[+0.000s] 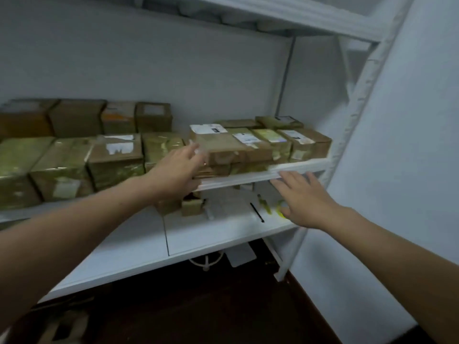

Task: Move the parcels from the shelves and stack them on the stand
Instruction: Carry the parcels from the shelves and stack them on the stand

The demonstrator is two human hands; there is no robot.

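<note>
Several brown taped cardboard parcels fill the middle shelf of a white rack. A flat parcel with a white label lies at the front of the right-hand group. My left hand reaches to that parcel's left side, fingers straight and blurred, at or just short of its edge. My right hand hovers with spread fingers just below the shelf's front edge, holding nothing. More flat parcels lie to the right, and taller boxes stand at the left. The stand is out of view.
On the lower shelf lie small boxes, a black pen, white papers and something yellow. A white wall closes in on the right. The rack's upright post stands at the shelf's right end. Dark floor below.
</note>
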